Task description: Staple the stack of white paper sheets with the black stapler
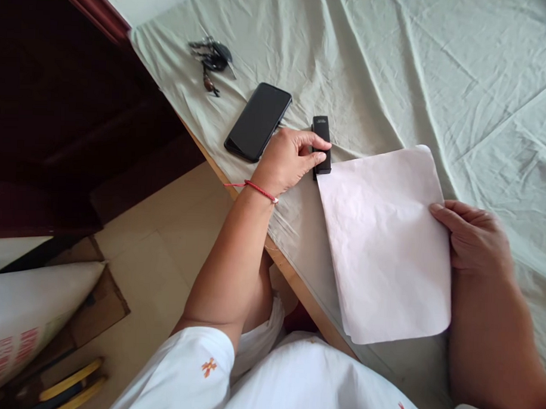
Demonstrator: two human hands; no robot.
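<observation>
A pale pink sheet of paper (383, 244) lies flat on a bed covered with a light green sheet (439, 73). My left hand (287, 160) grips a small black rectangular device (321, 136) at the paper's upper left corner, thumb and fingers closed around its lower half. A red thread bracelet circles that wrist. My right hand (473, 238) rests on the paper's right edge, fingers pressing down on it.
A black smartphone (258, 121) lies face up left of the device, and a bunch of keys (212, 60) lies farther back. The bed's wooden edge (292, 277) runs diagonally; dark wooden furniture (57, 101), a white sack (27, 321) and cardboard stand on the floor at left.
</observation>
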